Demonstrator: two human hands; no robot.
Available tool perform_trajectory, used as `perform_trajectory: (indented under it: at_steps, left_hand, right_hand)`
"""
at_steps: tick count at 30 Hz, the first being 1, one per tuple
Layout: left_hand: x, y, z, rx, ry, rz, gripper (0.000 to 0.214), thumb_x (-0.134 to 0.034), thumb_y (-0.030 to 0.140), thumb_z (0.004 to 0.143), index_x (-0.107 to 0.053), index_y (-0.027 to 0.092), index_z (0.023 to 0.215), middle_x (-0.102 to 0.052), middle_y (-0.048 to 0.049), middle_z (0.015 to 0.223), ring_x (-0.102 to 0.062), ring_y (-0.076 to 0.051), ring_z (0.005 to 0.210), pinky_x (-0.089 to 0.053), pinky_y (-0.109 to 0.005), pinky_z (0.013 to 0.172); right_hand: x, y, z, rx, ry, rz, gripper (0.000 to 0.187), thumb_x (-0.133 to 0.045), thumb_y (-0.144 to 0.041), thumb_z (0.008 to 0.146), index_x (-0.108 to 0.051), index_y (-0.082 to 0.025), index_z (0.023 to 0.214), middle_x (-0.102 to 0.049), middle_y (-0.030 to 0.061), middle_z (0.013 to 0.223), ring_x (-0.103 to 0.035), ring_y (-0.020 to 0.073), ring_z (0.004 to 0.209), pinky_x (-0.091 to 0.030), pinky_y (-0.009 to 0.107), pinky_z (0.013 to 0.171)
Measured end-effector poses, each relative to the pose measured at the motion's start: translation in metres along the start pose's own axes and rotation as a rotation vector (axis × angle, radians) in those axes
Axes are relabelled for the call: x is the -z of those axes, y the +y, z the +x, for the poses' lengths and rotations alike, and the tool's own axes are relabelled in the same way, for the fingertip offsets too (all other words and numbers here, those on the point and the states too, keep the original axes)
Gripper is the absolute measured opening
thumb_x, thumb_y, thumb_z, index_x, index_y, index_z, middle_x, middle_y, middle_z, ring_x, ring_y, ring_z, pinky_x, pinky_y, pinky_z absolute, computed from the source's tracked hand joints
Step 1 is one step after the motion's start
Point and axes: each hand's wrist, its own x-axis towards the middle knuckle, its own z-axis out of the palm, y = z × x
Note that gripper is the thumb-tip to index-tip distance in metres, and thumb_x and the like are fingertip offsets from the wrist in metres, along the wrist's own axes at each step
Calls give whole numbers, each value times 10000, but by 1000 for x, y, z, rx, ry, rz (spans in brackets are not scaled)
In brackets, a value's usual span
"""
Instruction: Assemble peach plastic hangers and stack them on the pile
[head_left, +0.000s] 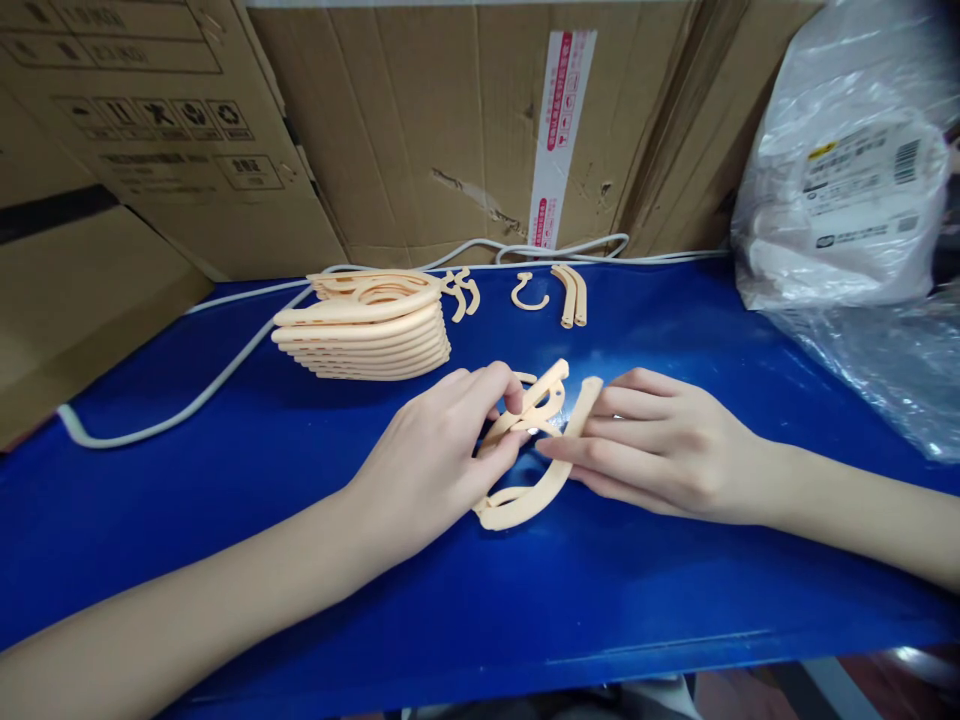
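Observation:
Both hands are at a beige plastic folding hanger at the middle of the blue table. My left hand pinches one part of it between thumb and fingers. My right hand has its fingers closed around a curved hanger arm whose upper end points up and away. The lower ends of the parts lie near my left fingers, which partly hide them; whether they are joined I cannot tell. Beyond my left hand stands a stack of folded beige hangers.
Behind my hands lie small hanger pieces, a loose hook and curved arms. A white cable runs along the back and left. Cardboard boxes wall the back of the blue table. Plastic-wrapped packages stand at right.

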Motion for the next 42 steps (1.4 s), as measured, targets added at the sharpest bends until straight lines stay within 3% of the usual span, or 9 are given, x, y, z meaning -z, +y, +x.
perform_trajectory:
  at_steps: [7, 12, 17, 20, 23, 25, 30, 36, 42]
  left_hand:
    - [5, -8, 8, -233, -56, 68, 120, -524, 150, 950, -596, 193, 1036, -684, -4, 1014, -593, -146, 924, -467, -262, 776]
    - [10, -5, 14, -275, -119, 146, 131, -504, 166, 958, -625, 183, 1005, -697, -28, 1060, -621, -170, 962, -474, -308, 813]
    - [53, 2, 28, -390, -139, 290, 271, -529, 277, 948, -577, 179, 1196, -564, -90, 1345, -534, -225, 1219, -436, -387, 1015]
    - [93, -17, 42, -355, -59, 319, 546, -569, 530, 887, -501, 213, 1327, -493, -88, 1418, -455, -237, 1315, -406, -390, 1070]
    - [122, -53, 56, -317, -132, 442, 896, -480, 705, 799, -301, 145, 1475, -381, -169, 1486, -377, -341, 1354, -353, -565, 1051]
    - [131, -75, 62, -234, -179, 531, 1024, -460, 723, 740, -212, 89, 1505, -426, -231, 1424, -457, -380, 1269, -438, -555, 945]
    - [133, -94, 66, -66, -285, 456, 949, -446, 645, 770, -175, 125, 1516, -565, -185, 1303, -623, -199, 999, -505, -332, 810]
    - [130, -92, 63, 46, -296, 364, 859, -499, 681, 778, -277, 256, 1490, -640, -72, 1238, -617, -177, 984, -493, -402, 877]
    - [131, -91, 57, 4, -251, 413, 837, -540, 684, 742, -432, 185, 1405, -670, -72, 1161, -616, -150, 905, -477, -329, 815]
  right_hand:
    - [-1, 5, -1, -4, -6, 11, 157, -516, -214, 958, -636, -134, 1019, -685, 22, 729, -540, 141, 662, -326, 311, 580]
    - [-2, 5, 1, -16, -11, 49, 151, -528, -180, 941, -635, -116, 1026, -684, 31, 736, -548, 145, 693, -338, 308, 607]
    - [-4, 8, 2, -60, -19, 103, 161, -533, -190, 943, -637, -117, 1040, -700, 33, 763, -537, 154, 691, -352, 313, 622]
    - [-5, 11, 3, -65, -22, 114, 167, -540, -196, 943, -641, -119, 1050, -696, 28, 751, -538, 143, 676, -354, 305, 621]
    - [-5, 12, 4, -72, -31, 123, 174, -535, -198, 945, -647, -122, 1054, -664, 10, 697, -528, 135, 652, -350, 303, 612]
    - [-6, 13, 4, -77, -32, 137, 180, -528, -198, 948, -650, -122, 1056, -651, 4, 685, -522, 133, 645, -352, 307, 610]
    - [-8, 15, 1, -81, -34, 146, 202, -504, -202, 964, -655, -130, 1077, -668, 13, 700, -539, 133, 660, -349, 311, 626]
    - [-10, 16, -1, -89, -34, 159, 184, -526, -194, 955, -661, -125, 1059, -662, 9, 696, -539, 142, 661, -343, 315, 641]
    - [-6, 15, 0, -87, -52, 155, 189, -510, -200, 962, -666, -125, 1039, -658, 5, 688, -521, 143, 651, -345, 314, 643]
